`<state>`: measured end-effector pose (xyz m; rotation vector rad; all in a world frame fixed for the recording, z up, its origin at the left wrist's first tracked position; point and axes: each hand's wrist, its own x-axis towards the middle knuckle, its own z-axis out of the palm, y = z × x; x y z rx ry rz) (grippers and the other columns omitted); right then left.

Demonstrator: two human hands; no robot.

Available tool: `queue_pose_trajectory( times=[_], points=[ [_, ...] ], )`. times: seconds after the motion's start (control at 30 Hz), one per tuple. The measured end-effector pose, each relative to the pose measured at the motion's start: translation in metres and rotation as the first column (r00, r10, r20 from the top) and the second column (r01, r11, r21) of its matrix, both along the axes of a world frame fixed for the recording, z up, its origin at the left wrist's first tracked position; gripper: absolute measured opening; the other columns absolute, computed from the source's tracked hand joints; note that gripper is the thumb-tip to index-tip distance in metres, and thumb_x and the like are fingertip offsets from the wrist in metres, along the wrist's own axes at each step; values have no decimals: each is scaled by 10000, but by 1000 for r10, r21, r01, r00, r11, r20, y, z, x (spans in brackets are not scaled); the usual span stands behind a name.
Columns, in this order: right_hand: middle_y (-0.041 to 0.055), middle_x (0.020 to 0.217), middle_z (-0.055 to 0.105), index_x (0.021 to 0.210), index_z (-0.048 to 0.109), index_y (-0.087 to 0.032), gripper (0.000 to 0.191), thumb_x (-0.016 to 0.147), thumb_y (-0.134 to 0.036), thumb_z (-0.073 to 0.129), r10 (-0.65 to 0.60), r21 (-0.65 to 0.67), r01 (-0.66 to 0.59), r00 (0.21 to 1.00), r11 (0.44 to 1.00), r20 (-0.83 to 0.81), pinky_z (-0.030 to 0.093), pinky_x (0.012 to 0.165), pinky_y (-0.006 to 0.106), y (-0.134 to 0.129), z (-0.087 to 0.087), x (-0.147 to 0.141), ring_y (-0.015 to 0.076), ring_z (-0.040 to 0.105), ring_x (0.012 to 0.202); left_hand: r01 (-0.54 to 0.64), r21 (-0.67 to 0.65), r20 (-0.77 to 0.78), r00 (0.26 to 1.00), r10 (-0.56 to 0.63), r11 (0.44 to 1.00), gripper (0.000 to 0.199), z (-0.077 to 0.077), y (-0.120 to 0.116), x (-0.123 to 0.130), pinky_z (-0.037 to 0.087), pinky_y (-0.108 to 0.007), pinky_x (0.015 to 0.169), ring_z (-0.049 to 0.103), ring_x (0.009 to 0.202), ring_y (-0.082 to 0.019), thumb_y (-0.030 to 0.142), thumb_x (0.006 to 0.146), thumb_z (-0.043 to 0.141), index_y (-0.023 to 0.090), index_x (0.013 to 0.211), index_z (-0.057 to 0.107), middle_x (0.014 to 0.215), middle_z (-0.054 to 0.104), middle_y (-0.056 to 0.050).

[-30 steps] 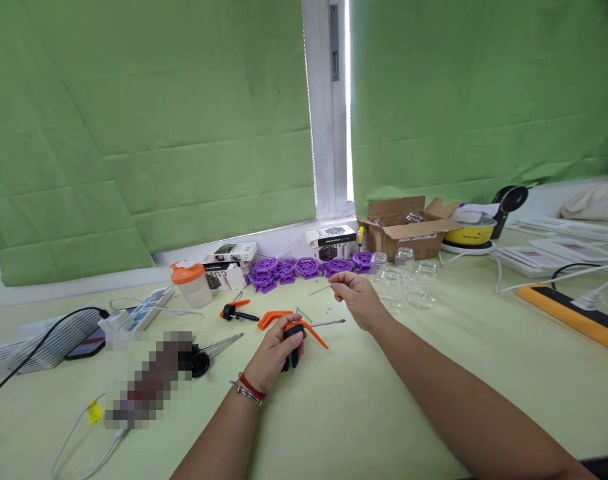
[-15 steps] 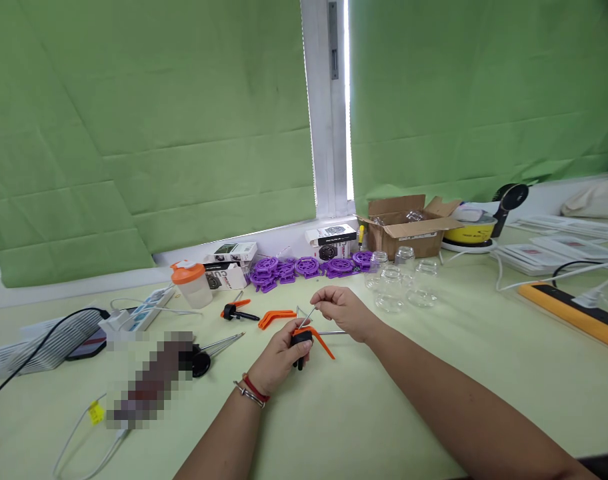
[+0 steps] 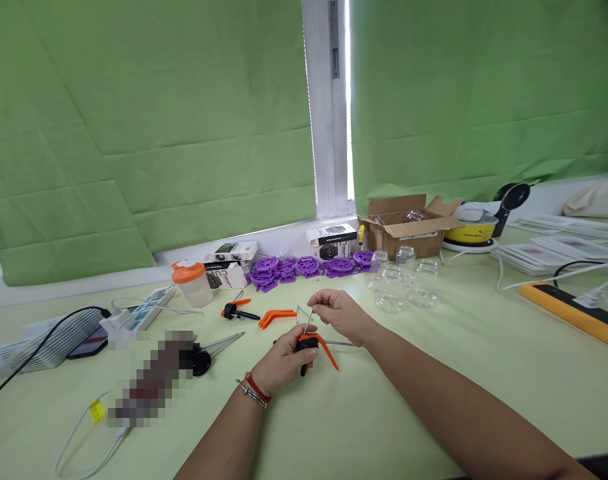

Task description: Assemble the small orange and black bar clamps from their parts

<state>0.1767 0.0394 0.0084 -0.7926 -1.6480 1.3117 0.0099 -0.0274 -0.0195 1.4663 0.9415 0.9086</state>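
Observation:
My left hand (image 3: 284, 363) is closed around a black plastic part (image 3: 309, 344) above the table. A bent orange piece (image 3: 329, 353) sticks out from that part to the right and down. My right hand (image 3: 338, 312) pinches the upper end of a thin metal rod (image 3: 308, 323) between thumb and fingers; its lower end is at the black part, and the exact joint is hidden. Another metal rod (image 3: 340, 343) reaches right from the part, under my right wrist. Just beyond my hands lie loose orange bent pieces (image 3: 277, 317) and a similar black assembly (image 3: 241, 313).
Purple plastic parts (image 3: 307, 267) lie along the back, beside small printed boxes (image 3: 229, 277). Clear cups (image 3: 390, 290) and a cardboard box (image 3: 409, 238) stand to the right. At left are a shaker bottle (image 3: 191, 285), a power strip (image 3: 151, 308) and a black item with metal rods (image 3: 202, 363).
My left hand has shifted slightly right with the black part and turned it a little. The pinched rod now stands steeper. My right hand has moved slightly left.

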Motion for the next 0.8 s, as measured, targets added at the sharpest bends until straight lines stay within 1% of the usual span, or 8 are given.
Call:
queue_pose_trajectory(
  times=[0.17, 0.27, 0.33, 0.47, 0.7, 0.8],
  points=[
    [-4, 703, 585, 800, 628, -148, 153, 695, -243, 568, 16, 1, -16, 999, 1000, 42, 433, 629, 244, -3, -3, -4, 98, 516, 637, 34, 35, -53, 998, -32, 999, 439, 2, 0, 0, 400, -252, 589, 487, 608, -109, 342, 779, 574, 171, 1167, 459, 687, 496, 14],
    [1, 706, 605, 807, 622, -150, 145, 698, -221, 558, 81, -55, -80, 996, 995, 23, 462, 684, 266, -6, -5, -6, 121, 573, 687, 56, 62, -58, 997, -52, 997, 399, 2, 2, 0, 404, -246, 583, 463, 609, -99, 336, 796, 555, 166, 1140, 449, 688, 478, 22],
    [5, 709, 615, 813, 619, -152, 143, 700, -211, 554, 118, -76, -116, 993, 990, 23, 472, 691, 273, -7, -6, -7, 132, 593, 699, 64, 84, -56, 997, -59, 994, 346, 1, 3, -1, 405, -244, 574, 454, 616, -100, 337, 803, 543, 158, 1088, 462, 690, 475, 19],
    [2, 701, 618, 809, 631, -158, 136, 707, -205, 554, 139, -61, -136, 989, 989, 46, 474, 662, 258, -8, -9, -8, 121, 585, 668, 54, 105, -84, 995, -46, 993, 268, 0, 4, -2, 406, -244, 574, 455, 622, -100, 334, 807, 538, 151, 992, 475, 693, 480, 13],
    [7, 715, 629, 822, 634, -159, 140, 724, -208, 546, 152, -44, -150, 987, 988, 47, 475, 673, 259, -5, -12, -9, 125, 592, 688, 43, 99, -83, 996, -35, 994, 262, -2, 4, -2, 405, -240, 572, 451, 618, -98, 330, 803, 542, 154, 982, 468, 683, 478, 14],
    [13, 729, 633, 830, 633, -158, 143, 730, -207, 542, 144, -14, -143, 987, 990, 74, 471, 676, 260, -5, -14, -10, 126, 588, 697, 46, 95, -75, 996, -39, 994, 256, -2, 4, -2, 406, -241, 571, 448, 615, -97, 323, 804, 541, 153, 980, 467, 680, 475, 14]
  ],
)
